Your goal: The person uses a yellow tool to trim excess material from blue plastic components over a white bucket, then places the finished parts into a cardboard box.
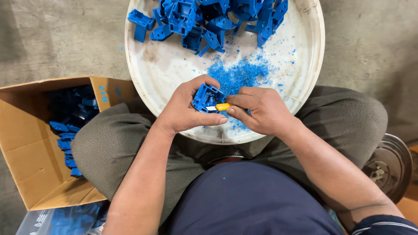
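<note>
My left hand [185, 109] grips a small blue plastic part [207, 97] over the near edge of a round white tray [152, 69]. My right hand [261, 111] holds a small yellow-handled trimming tool [223, 106], its tip touching the part. A pile of blue shavings [237, 74] lies on the tray just beyond my hands. Several more blue plastic parts [204, 21] are heaped at the tray's far side.
The tray rests on my knees, over grey trousers. An open cardboard box [30, 143] at the left holds several blue parts [69, 130]. A clear plastic bag [61, 219] lies at the lower left. A round metal object [389, 165] sits at the right on the concrete floor.
</note>
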